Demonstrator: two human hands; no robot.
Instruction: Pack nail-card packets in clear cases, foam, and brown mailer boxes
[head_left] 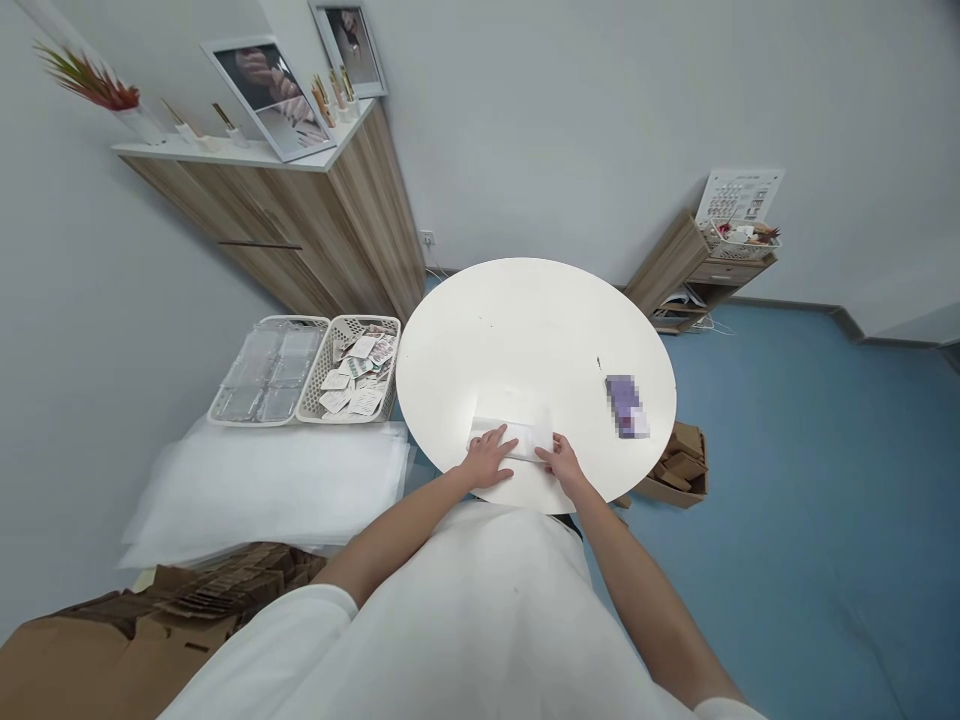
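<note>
A white, partly see-through sheet [525, 437], folded into a flat rectangle, lies near the front edge of the round white table [525, 320]. My left hand [487, 460] rests on its left part, fingers spread and palm down. At the sheet's right end, my right hand [562, 464] grips the edge between thumb and fingers. Whether anything is wrapped inside the folds I cannot tell.
A blurred purple item [626, 405] lies on the table's right side. To the left are a basket of clear plastic boxes [274, 370], a basket of small cards [364, 370], stacked white sheets [277, 490] and flattened cardboard [112, 650]. A cardboard box [686, 465] stands on the floor, right.
</note>
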